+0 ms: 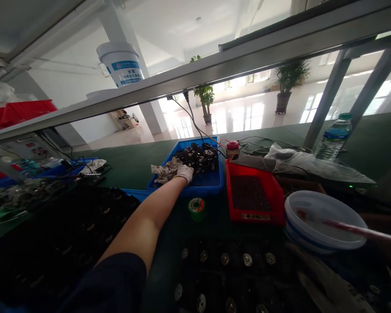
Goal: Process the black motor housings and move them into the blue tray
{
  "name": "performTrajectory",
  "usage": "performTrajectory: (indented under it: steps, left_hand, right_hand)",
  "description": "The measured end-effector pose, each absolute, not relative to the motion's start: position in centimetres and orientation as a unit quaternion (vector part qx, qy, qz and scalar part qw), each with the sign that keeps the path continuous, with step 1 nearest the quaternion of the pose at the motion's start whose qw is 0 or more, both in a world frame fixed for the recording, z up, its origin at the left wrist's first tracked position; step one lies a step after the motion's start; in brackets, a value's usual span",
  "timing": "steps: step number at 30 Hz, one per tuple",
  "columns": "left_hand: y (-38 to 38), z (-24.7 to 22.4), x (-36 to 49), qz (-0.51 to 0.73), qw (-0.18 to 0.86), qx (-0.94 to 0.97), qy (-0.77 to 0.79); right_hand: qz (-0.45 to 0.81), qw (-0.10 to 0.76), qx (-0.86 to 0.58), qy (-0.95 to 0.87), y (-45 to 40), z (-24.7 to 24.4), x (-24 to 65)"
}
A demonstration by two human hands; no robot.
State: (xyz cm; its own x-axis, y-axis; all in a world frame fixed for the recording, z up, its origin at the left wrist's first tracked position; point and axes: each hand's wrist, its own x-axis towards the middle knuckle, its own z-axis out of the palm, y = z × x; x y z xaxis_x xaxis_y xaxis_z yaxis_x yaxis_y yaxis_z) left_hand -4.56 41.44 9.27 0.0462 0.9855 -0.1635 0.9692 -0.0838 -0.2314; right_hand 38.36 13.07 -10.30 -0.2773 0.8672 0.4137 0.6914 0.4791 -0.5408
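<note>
My left hand (184, 173), in a pale glove, reaches into a blue tray (202, 189) between a crumpled, stained cloth (167, 171) and a pile of black parts with metal bits (200, 157). Its fingers look curled together; what they hold is too small to make out. At the lower right lies a dim, glove-like shape (334, 282); whether it is my right hand, and how its fingers stand, cannot be told. Beside it are rows of dark pieces with round metal discs (247, 260).
A green solder spool (197, 209) stands before the tray. Right of it are a red bin (256, 217), a white bowl (326, 243) with a stick across it, and a water bottle (334, 137). Dark parts (81, 221) cover the left. A shelf beam (182, 81) crosses above.
</note>
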Motion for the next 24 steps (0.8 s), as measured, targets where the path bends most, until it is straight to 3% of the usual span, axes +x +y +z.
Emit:
performTrajectory:
  steps: [12, 19, 24]
  left_hand:
    - [40.4, 9.8, -4.9, 0.077, 0.007, -0.751, -0.656]
    - [36.2, 13.8, -5.4, -0.034, -0.06, -0.795, -0.602]
    - [29.0, 17.3, -5.0, -0.119, -0.106, -0.817, -0.555]
  right_hand:
    - [0.092, 0.325, -0.508, -0.792, 12.7, -7.4, 37.3]
    - [0.08, 0.319, -0.52, -0.788, 13.4, -7.2, 36.6]
    - [0.111, 0.315, -0.556, -0.761, 13.8, -5.0, 35.3]
